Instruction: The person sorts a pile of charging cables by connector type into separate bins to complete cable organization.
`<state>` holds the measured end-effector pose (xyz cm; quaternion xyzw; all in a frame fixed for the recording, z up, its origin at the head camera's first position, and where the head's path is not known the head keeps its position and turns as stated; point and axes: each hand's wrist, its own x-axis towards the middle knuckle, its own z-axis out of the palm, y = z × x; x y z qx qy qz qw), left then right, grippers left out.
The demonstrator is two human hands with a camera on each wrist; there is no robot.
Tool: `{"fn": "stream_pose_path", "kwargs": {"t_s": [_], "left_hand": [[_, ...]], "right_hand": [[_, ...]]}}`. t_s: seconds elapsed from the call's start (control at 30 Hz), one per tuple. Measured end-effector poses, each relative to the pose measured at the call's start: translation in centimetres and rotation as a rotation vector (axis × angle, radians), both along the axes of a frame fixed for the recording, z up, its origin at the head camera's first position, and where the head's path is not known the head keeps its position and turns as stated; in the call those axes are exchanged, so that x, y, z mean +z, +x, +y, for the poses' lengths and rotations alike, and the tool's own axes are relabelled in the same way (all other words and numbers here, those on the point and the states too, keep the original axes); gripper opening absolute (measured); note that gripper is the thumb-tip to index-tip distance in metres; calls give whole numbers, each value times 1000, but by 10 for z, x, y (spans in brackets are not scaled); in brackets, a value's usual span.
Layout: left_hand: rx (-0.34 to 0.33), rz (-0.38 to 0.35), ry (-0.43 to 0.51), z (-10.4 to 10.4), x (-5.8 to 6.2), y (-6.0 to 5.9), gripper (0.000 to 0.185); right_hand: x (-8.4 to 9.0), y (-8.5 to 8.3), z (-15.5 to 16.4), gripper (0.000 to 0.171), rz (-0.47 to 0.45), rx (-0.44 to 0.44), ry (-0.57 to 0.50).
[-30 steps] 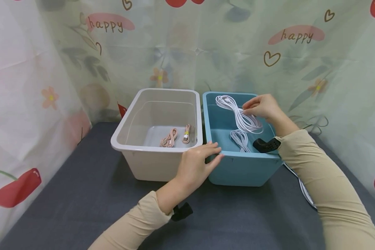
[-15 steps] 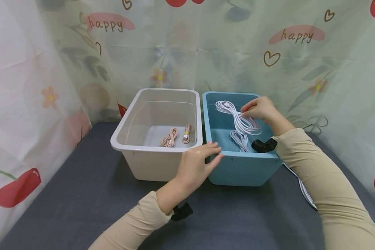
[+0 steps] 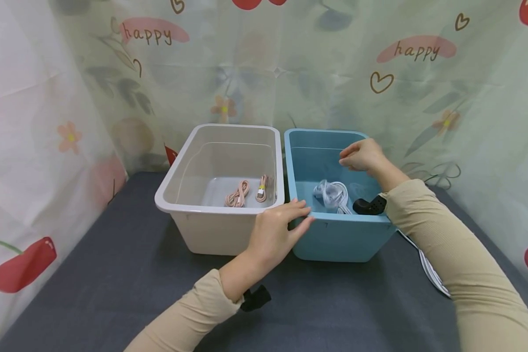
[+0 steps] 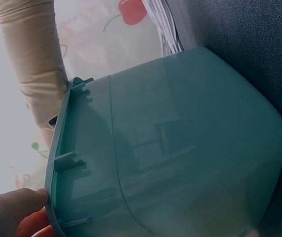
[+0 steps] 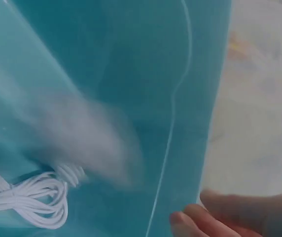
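Inside the smooth blue plastic bin (image 3: 334, 239), a blurred white coiled cable (image 3: 332, 193) lies under the loosely curled, empty right hand (image 3: 361, 155), while the left hand (image 3: 275, 232) rests straight-fingered on its rim.

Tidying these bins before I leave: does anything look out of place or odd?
Nothing stands out. White cables lie in the blue bin, pink cables in the white bin. A striped cable trails on the table behind the right sleeve.
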<state>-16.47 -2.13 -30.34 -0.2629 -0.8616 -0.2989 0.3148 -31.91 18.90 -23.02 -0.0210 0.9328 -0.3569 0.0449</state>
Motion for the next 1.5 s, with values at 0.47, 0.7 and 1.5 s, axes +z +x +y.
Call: {"fn": "stream_pose_path", "kwargs": {"t_s": [0.47, 0.7, 1.5], "left_hand": [[-1, -3, 6, 0, -1, 0, 23], [2, 5, 7, 0, 0, 1, 24], [-6, -29, 12, 0, 0, 0, 24]], "right_hand": [[19, 9, 13, 47, -88, 138, -88], [32, 20, 28, 53, -71, 170, -120], [19, 65, 86, 19, -11, 184, -271]]}}
